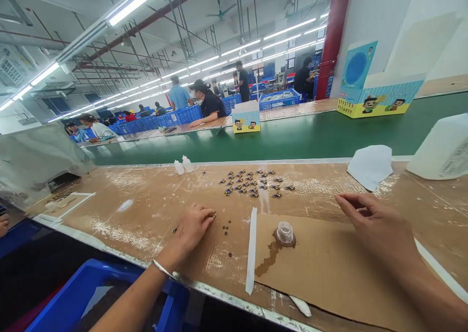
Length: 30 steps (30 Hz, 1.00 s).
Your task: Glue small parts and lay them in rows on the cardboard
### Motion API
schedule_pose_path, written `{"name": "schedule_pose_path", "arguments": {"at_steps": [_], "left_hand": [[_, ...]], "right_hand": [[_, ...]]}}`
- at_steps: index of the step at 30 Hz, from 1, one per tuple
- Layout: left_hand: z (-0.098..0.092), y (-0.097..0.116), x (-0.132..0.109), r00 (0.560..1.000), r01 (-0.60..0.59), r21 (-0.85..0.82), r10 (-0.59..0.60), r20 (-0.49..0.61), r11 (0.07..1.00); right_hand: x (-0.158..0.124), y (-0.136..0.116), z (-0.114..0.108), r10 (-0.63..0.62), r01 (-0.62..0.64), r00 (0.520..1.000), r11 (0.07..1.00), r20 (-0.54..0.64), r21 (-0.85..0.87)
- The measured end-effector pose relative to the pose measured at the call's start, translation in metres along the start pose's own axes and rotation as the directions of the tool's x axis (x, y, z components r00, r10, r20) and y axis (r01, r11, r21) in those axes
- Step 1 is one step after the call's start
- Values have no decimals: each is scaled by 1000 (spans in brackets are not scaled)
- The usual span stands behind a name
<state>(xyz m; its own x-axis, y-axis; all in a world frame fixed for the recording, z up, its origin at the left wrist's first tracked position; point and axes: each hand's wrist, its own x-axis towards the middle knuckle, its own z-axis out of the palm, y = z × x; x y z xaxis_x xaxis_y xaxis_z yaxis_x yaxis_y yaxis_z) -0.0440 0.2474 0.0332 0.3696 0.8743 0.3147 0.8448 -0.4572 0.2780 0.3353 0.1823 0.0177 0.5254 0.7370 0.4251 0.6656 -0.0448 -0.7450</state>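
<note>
Workshop tabletop [146, 195]: brown-covered, green conveyor belt [307, 139] along its far side.
Left hand [192, 225]: I see thumb and fingertips closed on a small gold piece [214, 215].
Right hand [382, 227]: thumb and index close together; I can't tell whether they hold anything.
Blue-and-gold pieces [253, 183]: clustered beyond and between the hands.
Near edge: under the left forearm.
Cardboard sheet [321, 268]: reaching under the right hand, bearing a clear cup [284, 233].

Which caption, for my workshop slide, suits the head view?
Left hand pinching a small part near dark discs on a brown workbench.
</note>
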Motion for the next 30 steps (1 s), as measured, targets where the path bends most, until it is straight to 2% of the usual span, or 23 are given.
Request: {"name": "schedule_pose_path", "arguments": {"at_steps": [7,11,14,17,22,26,30], "left_hand": [[2,5,2,1000,-5,-53,5,-1,999],[-3,10,-1,997,66,-171,-70,-18,983],[-9,21,-1,993,115,-304,-115,18,946],[-17,41,1,991,128,-417,-104,79,900],[-28,89,12,983,162,-542,-90,158,825],[-26,124,23,986,13,-465,66,151,885],[-18,146,32,974,-88,-313,148,173,946]], "right_hand": [[-1,-1,1,-100,101,995,993,-10,68],[-2,-1,2,-163,163,987,980,-17,115],[-1,0,3,-205,208,978,969,-35,131],[-1,-1,3,-250,253,967,959,-37,130],[-2,-5,0,-281,282,959,952,-27,116],[-2,-7,0,-274,276,961,955,-30,110],[-2,-7,1,-263,266,964,958,-36,106]]}}
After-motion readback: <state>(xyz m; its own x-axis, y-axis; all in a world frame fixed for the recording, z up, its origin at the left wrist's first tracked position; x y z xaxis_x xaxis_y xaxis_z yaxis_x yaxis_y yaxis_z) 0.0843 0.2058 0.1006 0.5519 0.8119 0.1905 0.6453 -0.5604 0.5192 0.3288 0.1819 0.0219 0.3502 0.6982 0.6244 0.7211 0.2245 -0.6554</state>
